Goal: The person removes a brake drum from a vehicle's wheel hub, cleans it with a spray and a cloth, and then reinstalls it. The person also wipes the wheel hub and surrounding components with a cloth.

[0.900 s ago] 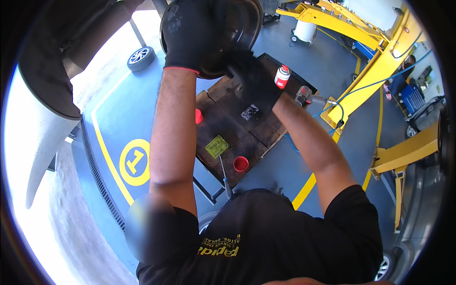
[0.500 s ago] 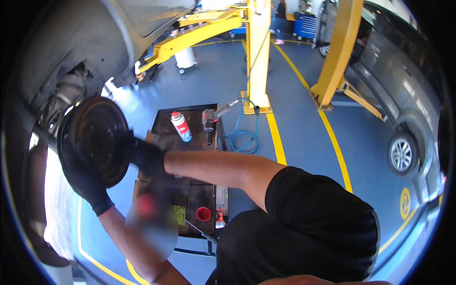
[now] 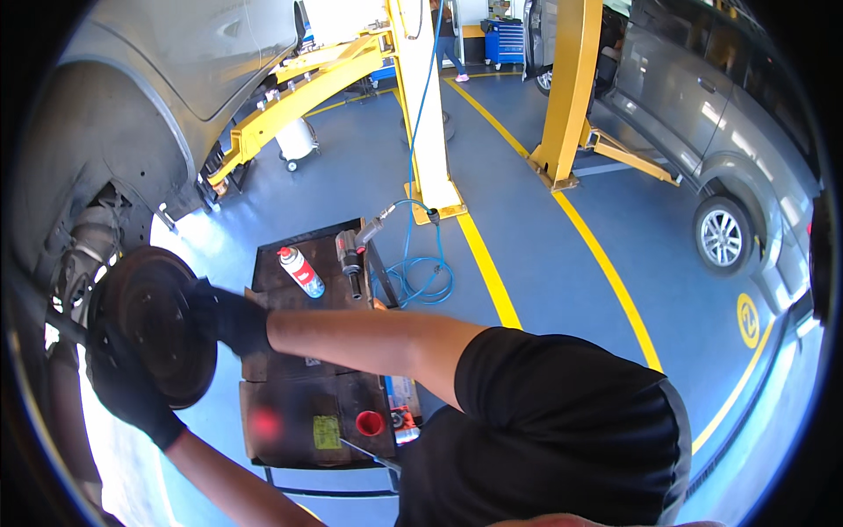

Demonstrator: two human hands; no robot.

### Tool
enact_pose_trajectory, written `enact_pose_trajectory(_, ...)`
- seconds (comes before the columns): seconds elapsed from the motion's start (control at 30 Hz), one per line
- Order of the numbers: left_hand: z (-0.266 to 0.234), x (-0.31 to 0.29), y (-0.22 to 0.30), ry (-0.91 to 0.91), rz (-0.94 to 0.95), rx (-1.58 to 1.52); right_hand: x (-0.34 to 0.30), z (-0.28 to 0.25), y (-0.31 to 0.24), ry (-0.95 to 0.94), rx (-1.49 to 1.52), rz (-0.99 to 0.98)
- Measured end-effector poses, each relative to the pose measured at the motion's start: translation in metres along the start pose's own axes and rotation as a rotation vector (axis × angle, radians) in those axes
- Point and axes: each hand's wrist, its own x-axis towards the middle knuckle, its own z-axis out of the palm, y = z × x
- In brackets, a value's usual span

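Both my hands, in black gloves, hold a dark, round brake drum [image 3: 167, 329] beside the hub area under the raised car [image 3: 176, 70] at the left. My left hand [image 3: 130, 382] wraps its lower left edge, with the fingertips hidden. My right hand [image 3: 230, 318] grips the right edge. The drum stands nearly upright, its flat face with small holes turned toward me. Behind it shows the axle and suspension [image 3: 92, 233] in the wheel arch. Whether the drum touches the hub cannot be seen.
A work cart [image 3: 342, 395] carries a spray can [image 3: 301, 272], an impact wrench [image 3: 351, 259], a red cup [image 3: 370, 423] and a yellow-green packet [image 3: 327, 432]. A blue air hose [image 3: 430, 279] coils on the floor by the yellow lift post [image 3: 426, 132]. Another car [image 3: 702, 114] stands right.
My view has shifted, so the cart and car sit lower and farther left in it. Both hands still hold the drum, which stays close to the wheel arch.
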Motion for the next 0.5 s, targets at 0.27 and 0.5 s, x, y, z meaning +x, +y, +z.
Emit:
enact_pose_trajectory(0.27,0.022,0.005,0.0,-0.062,0.11,-0.055,-0.011,0.023,0.013,0.23,0.654,0.092)
enact_pose_trajectory(0.5,-0.007,0.006,0.018,-0.163,0.06,-0.046,-0.002,0.001,0.011,0.296,-0.181,-0.125)
